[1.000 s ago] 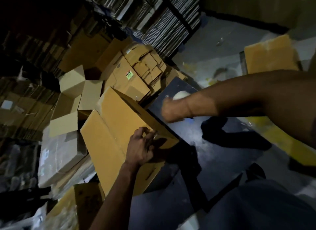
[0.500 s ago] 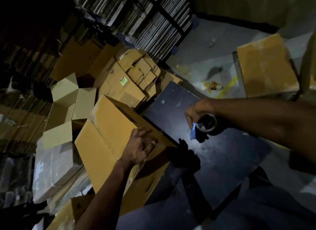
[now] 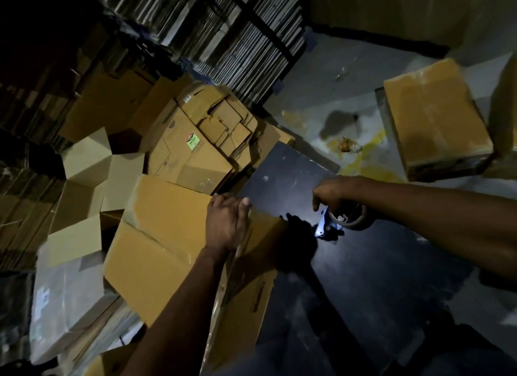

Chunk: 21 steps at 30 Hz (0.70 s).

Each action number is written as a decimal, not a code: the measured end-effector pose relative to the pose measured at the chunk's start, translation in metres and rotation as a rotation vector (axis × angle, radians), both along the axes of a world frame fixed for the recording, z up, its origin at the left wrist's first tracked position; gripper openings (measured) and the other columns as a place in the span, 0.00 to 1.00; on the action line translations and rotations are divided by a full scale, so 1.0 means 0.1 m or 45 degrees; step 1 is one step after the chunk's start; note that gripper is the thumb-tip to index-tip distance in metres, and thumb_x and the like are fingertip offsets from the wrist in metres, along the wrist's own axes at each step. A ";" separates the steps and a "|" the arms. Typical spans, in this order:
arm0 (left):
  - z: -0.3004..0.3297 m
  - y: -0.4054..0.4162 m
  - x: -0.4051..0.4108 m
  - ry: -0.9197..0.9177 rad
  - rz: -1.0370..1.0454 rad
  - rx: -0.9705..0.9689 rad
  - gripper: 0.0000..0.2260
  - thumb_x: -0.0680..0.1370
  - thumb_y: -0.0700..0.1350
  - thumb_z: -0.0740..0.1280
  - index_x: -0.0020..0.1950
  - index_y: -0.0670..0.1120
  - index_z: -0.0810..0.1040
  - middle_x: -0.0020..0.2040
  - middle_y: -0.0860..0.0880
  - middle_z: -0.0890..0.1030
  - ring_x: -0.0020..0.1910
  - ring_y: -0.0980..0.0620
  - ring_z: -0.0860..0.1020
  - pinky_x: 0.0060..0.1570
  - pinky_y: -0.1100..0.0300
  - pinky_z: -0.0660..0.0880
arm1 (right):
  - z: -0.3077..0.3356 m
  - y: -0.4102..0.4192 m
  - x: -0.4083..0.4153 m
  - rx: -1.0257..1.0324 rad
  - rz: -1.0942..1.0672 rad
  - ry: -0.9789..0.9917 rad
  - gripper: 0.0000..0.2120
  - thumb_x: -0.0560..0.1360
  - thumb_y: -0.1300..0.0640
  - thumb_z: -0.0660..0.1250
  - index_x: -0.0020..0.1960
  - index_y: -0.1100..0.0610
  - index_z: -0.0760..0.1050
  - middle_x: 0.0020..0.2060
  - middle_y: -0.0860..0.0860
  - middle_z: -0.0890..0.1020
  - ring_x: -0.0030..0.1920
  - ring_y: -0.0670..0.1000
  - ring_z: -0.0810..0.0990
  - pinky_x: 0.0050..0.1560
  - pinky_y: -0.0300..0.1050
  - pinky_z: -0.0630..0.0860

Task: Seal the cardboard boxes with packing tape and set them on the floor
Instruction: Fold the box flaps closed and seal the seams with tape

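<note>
Left hand (image 3: 228, 224) presses the cardboard box (image 3: 167, 236) flaps flat; right hand (image 3: 334, 192) grips the tape dispenser (image 3: 347, 219); releasing pressure could let the flaps spring apart.

Tan box (image 3: 167, 236), dark table (image 3: 363, 263)

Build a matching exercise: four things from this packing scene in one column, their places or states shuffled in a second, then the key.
Things
1. left hand
2. right hand
3. sealed brown cardboard box
4. pale open-flapped cardboard box

States
A. stands on the grey floor, far right
B. grips the clear packing tape roll with blue dispenser
C. presses on the closed brown cardboard box at the dark table
D. sits left, behind the box being closed

Pairs: 1-C, 2-B, 3-A, 4-D
</note>
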State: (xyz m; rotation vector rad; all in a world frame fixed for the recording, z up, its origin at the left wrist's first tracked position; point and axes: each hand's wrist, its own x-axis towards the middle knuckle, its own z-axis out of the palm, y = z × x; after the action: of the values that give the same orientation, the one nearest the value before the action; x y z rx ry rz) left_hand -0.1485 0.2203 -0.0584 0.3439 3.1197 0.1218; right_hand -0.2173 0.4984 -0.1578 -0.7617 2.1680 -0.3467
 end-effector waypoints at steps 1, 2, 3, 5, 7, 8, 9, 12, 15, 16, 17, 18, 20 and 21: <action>-0.03 0.00 -0.15 0.011 0.042 0.033 0.26 0.88 0.56 0.48 0.48 0.49 0.83 0.49 0.48 0.84 0.56 0.44 0.77 0.62 0.42 0.71 | 0.03 -0.01 -0.05 -0.059 -0.038 0.011 0.28 0.75 0.63 0.71 0.73 0.48 0.75 0.69 0.51 0.77 0.64 0.55 0.78 0.55 0.47 0.77; -0.05 0.02 -0.28 0.023 0.074 0.083 0.26 0.88 0.56 0.48 0.45 0.50 0.82 0.46 0.48 0.83 0.53 0.44 0.78 0.60 0.42 0.72 | 0.05 -0.03 -0.09 -0.163 -0.086 0.033 0.28 0.75 0.63 0.69 0.73 0.48 0.74 0.70 0.50 0.76 0.65 0.56 0.77 0.57 0.47 0.77; -0.06 0.02 -0.39 0.041 0.092 0.153 0.27 0.88 0.56 0.49 0.43 0.49 0.82 0.43 0.49 0.83 0.48 0.46 0.79 0.58 0.43 0.73 | 0.06 -0.08 -0.15 -0.320 -0.163 0.037 0.30 0.73 0.63 0.67 0.73 0.47 0.73 0.70 0.50 0.76 0.62 0.57 0.80 0.56 0.47 0.78; -0.07 0.01 -0.55 0.056 0.116 0.339 0.27 0.89 0.55 0.51 0.43 0.46 0.83 0.41 0.50 0.83 0.43 0.50 0.80 0.53 0.48 0.76 | 0.05 -0.19 -0.26 -0.650 -0.331 0.005 0.33 0.71 0.63 0.65 0.75 0.47 0.71 0.70 0.52 0.76 0.49 0.58 0.83 0.48 0.48 0.81; -0.01 0.02 -0.60 0.072 0.140 0.472 0.25 0.89 0.54 0.53 0.47 0.44 0.84 0.43 0.50 0.84 0.42 0.53 0.80 0.47 0.54 0.76 | 0.13 -0.34 -0.32 -0.833 -0.471 -0.016 0.38 0.71 0.63 0.66 0.78 0.43 0.65 0.74 0.51 0.73 0.43 0.49 0.84 0.41 0.49 0.81; 0.02 0.01 -0.60 0.091 0.137 0.488 0.23 0.88 0.53 0.55 0.48 0.44 0.84 0.43 0.50 0.84 0.42 0.54 0.79 0.46 0.56 0.75 | 0.20 -0.43 -0.31 -0.893 -0.544 -0.056 0.39 0.72 0.65 0.67 0.80 0.43 0.63 0.75 0.49 0.71 0.37 0.40 0.81 0.34 0.43 0.78; 0.03 -0.02 -0.60 0.105 0.111 0.473 0.21 0.88 0.52 0.56 0.47 0.44 0.84 0.42 0.49 0.84 0.42 0.55 0.78 0.46 0.58 0.73 | 0.25 -0.53 -0.29 -0.971 -0.610 -0.132 0.40 0.73 0.68 0.67 0.81 0.45 0.61 0.74 0.48 0.69 0.33 0.33 0.78 0.30 0.35 0.74; 0.02 -0.09 -0.57 0.065 -0.015 0.353 0.20 0.87 0.51 0.59 0.40 0.44 0.78 0.36 0.49 0.78 0.38 0.55 0.74 0.41 0.55 0.69 | 0.26 -0.78 -0.17 -1.169 -0.723 -0.318 0.39 0.73 0.68 0.68 0.80 0.51 0.63 0.76 0.45 0.68 0.62 0.31 0.75 0.51 0.34 0.78; -0.05 -0.16 -0.57 0.075 -0.087 0.296 0.16 0.87 0.50 0.60 0.39 0.52 0.74 0.35 0.57 0.75 0.37 0.59 0.73 0.40 0.54 0.68 | 0.13 -0.98 0.03 -1.216 -0.817 -0.367 0.34 0.72 0.62 0.72 0.77 0.49 0.69 0.71 0.47 0.76 0.72 0.46 0.73 0.71 0.53 0.73; -0.07 -0.17 -0.57 0.095 -0.087 0.310 0.15 0.87 0.50 0.60 0.40 0.53 0.75 0.35 0.58 0.74 0.37 0.59 0.73 0.41 0.55 0.67 | 0.07 -1.02 0.11 -1.231 -0.842 -0.333 0.34 0.73 0.63 0.72 0.77 0.49 0.69 0.70 0.48 0.77 0.71 0.46 0.74 0.71 0.54 0.73; -0.10 -0.18 -0.57 0.117 -0.083 0.325 0.16 0.87 0.50 0.59 0.40 0.51 0.76 0.35 0.56 0.75 0.37 0.57 0.73 0.41 0.54 0.68 | 0.03 -1.06 0.20 -1.234 -0.858 -0.304 0.35 0.74 0.64 0.71 0.78 0.48 0.67 0.72 0.49 0.76 0.71 0.47 0.74 0.71 0.53 0.73; -0.12 -0.18 -0.57 0.130 -0.083 0.343 0.17 0.87 0.50 0.59 0.40 0.49 0.77 0.35 0.55 0.76 0.36 0.54 0.74 0.41 0.53 0.69 | 0.00 -1.09 0.30 -1.230 -0.867 -0.277 0.38 0.74 0.65 0.69 0.80 0.48 0.63 0.75 0.50 0.72 0.74 0.49 0.70 0.73 0.53 0.72; -0.15 -0.18 -0.56 0.162 -0.094 0.355 0.18 0.87 0.49 0.59 0.39 0.47 0.76 0.33 0.53 0.75 0.34 0.52 0.73 0.41 0.50 0.71 | -0.08 -1.16 0.48 -1.217 -0.838 -0.163 0.43 0.73 0.64 0.63 0.83 0.49 0.51 0.81 0.49 0.58 0.80 0.50 0.58 0.78 0.53 0.65; -0.17 -0.18 -0.55 0.173 -0.094 0.355 0.18 0.87 0.48 0.59 0.38 0.48 0.76 0.33 0.53 0.75 0.33 0.53 0.73 0.42 0.50 0.72 | -0.11 -1.21 0.58 -1.201 -0.826 -0.051 0.44 0.71 0.63 0.61 0.84 0.51 0.47 0.83 0.49 0.53 0.82 0.51 0.52 0.79 0.54 0.61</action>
State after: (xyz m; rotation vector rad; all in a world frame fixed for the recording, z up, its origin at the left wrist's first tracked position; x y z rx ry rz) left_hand -0.2038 0.2021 -0.0757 0.4887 3.2186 0.5591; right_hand -0.1597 0.3771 -0.1690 -0.4675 2.1066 -1.7712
